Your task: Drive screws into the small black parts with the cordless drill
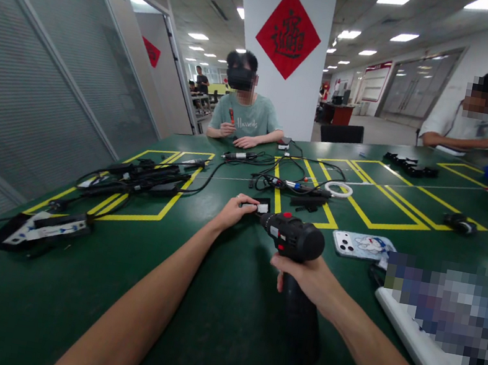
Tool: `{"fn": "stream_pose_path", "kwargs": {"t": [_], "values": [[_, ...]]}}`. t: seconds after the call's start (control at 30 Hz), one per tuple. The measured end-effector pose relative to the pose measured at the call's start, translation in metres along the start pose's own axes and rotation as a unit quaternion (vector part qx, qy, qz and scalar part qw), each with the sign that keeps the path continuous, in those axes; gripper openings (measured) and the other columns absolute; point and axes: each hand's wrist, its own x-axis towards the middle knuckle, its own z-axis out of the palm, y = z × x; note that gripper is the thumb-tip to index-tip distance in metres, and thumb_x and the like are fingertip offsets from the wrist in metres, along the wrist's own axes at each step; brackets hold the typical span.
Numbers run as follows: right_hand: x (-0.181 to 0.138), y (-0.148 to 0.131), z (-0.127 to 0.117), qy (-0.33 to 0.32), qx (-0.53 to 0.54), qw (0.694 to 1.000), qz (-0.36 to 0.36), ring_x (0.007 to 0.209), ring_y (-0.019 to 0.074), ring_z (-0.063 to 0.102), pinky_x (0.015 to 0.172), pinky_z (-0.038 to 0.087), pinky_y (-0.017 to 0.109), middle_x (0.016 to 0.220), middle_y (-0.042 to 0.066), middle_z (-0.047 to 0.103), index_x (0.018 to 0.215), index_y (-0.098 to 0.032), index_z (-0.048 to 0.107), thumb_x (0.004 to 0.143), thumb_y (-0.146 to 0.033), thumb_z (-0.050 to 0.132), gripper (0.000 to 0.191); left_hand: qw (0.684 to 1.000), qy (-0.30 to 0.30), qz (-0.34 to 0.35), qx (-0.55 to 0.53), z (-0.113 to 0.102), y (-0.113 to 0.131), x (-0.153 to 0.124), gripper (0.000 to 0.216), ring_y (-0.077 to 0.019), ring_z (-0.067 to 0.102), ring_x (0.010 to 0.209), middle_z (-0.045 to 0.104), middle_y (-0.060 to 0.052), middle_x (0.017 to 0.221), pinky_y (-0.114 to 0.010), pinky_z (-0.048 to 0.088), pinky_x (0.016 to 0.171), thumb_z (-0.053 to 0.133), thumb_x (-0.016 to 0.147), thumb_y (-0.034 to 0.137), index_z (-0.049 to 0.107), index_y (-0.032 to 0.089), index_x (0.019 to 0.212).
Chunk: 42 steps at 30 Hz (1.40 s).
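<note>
My right hand (303, 276) is wrapped round the grip of a black cordless drill (289, 236) with red buttons. The drill points forward and left, its tip close to a small black part with a white patch (262, 208) on the table. My left hand (235, 209) has its fingers closed at the left edge of that part, pressing or gripping it against the table. The exact contact between the drill tip and the part is too small to make out.
On the green table (209, 327), black cables and devices (145, 178) lie to the left. A phone (360, 246) and a white laptop-like slab (422, 352) are at right. A white ring (338, 190) lies beyond the drill. Across sits a person (246, 114) holding a red-handled tool; another person (465, 130) sits far right.
</note>
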Motion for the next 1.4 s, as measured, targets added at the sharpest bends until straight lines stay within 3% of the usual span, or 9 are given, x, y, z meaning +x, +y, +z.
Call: {"fn": "stream_pose_path", "kwargs": {"t": [0.17,0.37,0.87,1.4], "values": [[0.000,0.003,0.001,-0.036,0.029,0.999,-0.024,0.054,0.0117,0.060,0.055,0.048,0.026,0.076,0.001,0.061,0.090,-0.015,0.056,0.071,-0.024,0.064,0.023,1.000,-0.003,-0.005,0.003,-0.001,0.002,-0.001,0.029,-0.0228,0.055,0.102,0.064,-0.005,0.103,-0.039,0.039,0.097,0.057,0.077,0.038,0.069,0.022,0.098],[0.003,0.007,0.003,-0.029,-0.044,0.998,-0.038,0.044,0.0109,0.055,0.048,0.042,0.023,0.051,-0.003,0.053,0.073,-0.015,0.055,0.074,-0.021,0.057,0.006,1.000,-0.008,-0.007,0.004,-0.001,0.002,-0.001,0.028,-0.0227,0.055,0.104,0.064,-0.004,0.103,-0.039,0.038,0.098,0.057,0.077,0.037,0.069,0.023,0.098],[0.005,0.014,0.005,0.013,0.010,1.000,-0.027,0.042,0.0122,0.053,0.047,0.040,0.023,0.046,-0.002,0.055,0.078,-0.015,0.057,0.072,-0.024,0.055,0.012,1.000,-0.001,-0.011,0.001,-0.001,-0.003,0.002,0.028,-0.0227,0.055,0.102,0.063,-0.005,0.102,-0.039,0.039,0.097,0.058,0.076,0.037,0.069,0.022,0.098],[0.006,0.003,0.003,-0.007,-0.061,0.998,-0.029,0.042,0.0131,0.055,0.045,0.039,0.022,0.044,-0.003,0.053,0.069,-0.017,0.052,0.068,-0.018,0.052,0.002,1.000,0.002,-0.001,-0.009,0.000,-0.006,0.002,0.029,-0.0218,0.055,0.102,0.062,-0.005,0.102,-0.037,0.039,0.097,0.057,0.077,0.038,0.069,0.022,0.097]]}}
